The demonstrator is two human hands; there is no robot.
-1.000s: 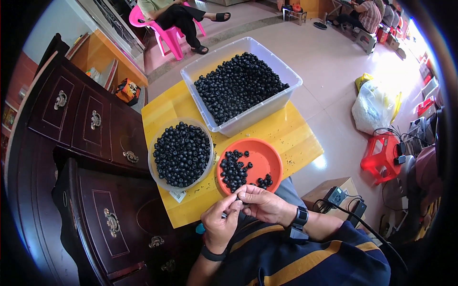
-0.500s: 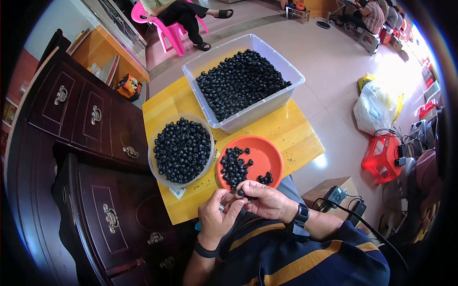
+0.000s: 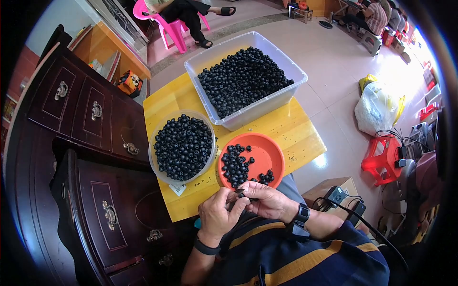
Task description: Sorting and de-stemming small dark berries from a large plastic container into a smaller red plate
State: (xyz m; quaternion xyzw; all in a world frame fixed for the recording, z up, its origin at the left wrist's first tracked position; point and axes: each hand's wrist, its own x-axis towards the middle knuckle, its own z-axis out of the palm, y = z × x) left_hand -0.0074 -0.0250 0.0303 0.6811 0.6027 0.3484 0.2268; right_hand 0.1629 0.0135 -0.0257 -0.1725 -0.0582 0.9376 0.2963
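Observation:
My left hand [image 3: 215, 215] and my right hand [image 3: 267, 199] meet at the near rim of an orange-red bowl [image 3: 268, 151]. Between their fingertips they pinch a small black round bead-like piece [image 3: 241, 194]. A thin dark edge shows at the same fingertips; what it belongs to I cannot make out. In the bowl lie loose black pieces of the same kind [image 3: 235, 166], mostly on its left side, with a few at the lower right. Left of the bowl stands a round clear tub [image 3: 151, 159] heaped with such pieces. Behind them, a large clear plastic bin [image 3: 299, 78] holds many more.
Everything stands on a small yellow wooden table [image 3: 303, 131] strewn with dark crumbs. Dark wooden drawers [image 3: 102, 190] rise close on the left. To the right are a carton [image 3: 334, 186], a red stool [image 3: 379, 159] and a filled plastic bag [image 3: 377, 107]. Someone sits on a pink chair [image 3: 177, 35] beyond.
My fingers have shifted slightly around the black piece, and a thin dark edge now shows above it. The bowl, tub and bin stay in place on the table.

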